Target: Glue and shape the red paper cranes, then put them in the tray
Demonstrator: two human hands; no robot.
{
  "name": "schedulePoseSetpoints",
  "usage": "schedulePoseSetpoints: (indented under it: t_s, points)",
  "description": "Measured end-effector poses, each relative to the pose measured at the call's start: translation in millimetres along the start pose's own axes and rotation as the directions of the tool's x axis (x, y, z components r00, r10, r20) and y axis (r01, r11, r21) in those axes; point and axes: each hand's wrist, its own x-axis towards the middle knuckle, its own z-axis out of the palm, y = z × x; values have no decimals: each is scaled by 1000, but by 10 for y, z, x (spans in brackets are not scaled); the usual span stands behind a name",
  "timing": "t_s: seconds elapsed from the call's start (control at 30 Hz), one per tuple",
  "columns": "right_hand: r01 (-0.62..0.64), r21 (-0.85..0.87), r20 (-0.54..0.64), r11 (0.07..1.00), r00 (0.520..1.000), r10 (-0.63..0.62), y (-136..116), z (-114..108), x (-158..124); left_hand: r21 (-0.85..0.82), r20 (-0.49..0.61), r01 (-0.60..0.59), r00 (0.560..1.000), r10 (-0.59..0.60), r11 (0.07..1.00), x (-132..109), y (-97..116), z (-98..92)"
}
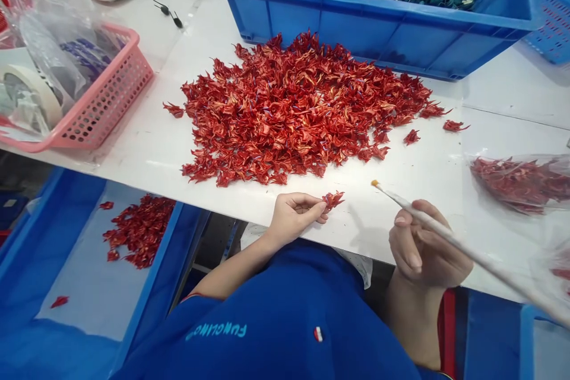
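My left hand (pixel 298 217) pinches a small red piece with pointed, petal-like tips (pixel 333 199) between thumb and fingers, just over the table's front edge. To the right, my right hand (pixel 427 243) grips a long pale-handled paintbrush (pixel 449 236). Its yellowish tip points left towards the red piece and is apart from it. Beyond both hands lies a broad pile of similar red pieces (pixel 294 113) on the white table. Two loose red pieces (pixel 412 137) rest at the pile's right side.
A blue crate (pixel 374 21) of dark green curled pieces stands behind the pile. On the left is a pink basket (pixel 107 101) with tape and plastic bags. A bag of red pieces (pixel 521 184) lies right. Below left, a blue bin (pixel 151 297) holds more red pieces.
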Motion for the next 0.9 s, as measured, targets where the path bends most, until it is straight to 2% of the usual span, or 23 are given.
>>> schedulePoseSetpoints:
  t_s: [0.07,0.13,0.23,0.37,0.43,0.57,0.67,0.8,0.9]
  points:
    - [88,15,-19,996,996,-88,48,78,1,3,-15,-10,1000,10,1000,-3,-12,10]
    - [177,-22,-133,984,975,-178,88,179,-28,6,-32,-22,999,22,1000,-5,-27,20]
    - [201,-166,-240,966,941,-237,143,296,-114,25,-52,-40,998,41,999,-11,-51,32]
    - [186,-306,-153,934,958,-241,196,371,-203,81,-45,-73,996,77,994,-19,-83,36]
    - [220,-388,-90,895,957,-274,207,405,-202,118,-31,-111,993,115,987,-22,-99,34]
    - [378,-548,95,746,914,-394,191,463,-150,224,15,-260,965,263,939,-24,-129,28]
    - [436,-622,219,651,895,-390,162,478,-137,274,42,-338,939,340,900,-22,-152,20]
    - [454,-616,185,644,878,-442,145,493,-157,290,57,-370,927,370,883,-15,-170,7]
    - [464,-614,227,638,879,-420,149,507,-170,293,60,-374,926,374,880,-13,-164,2]
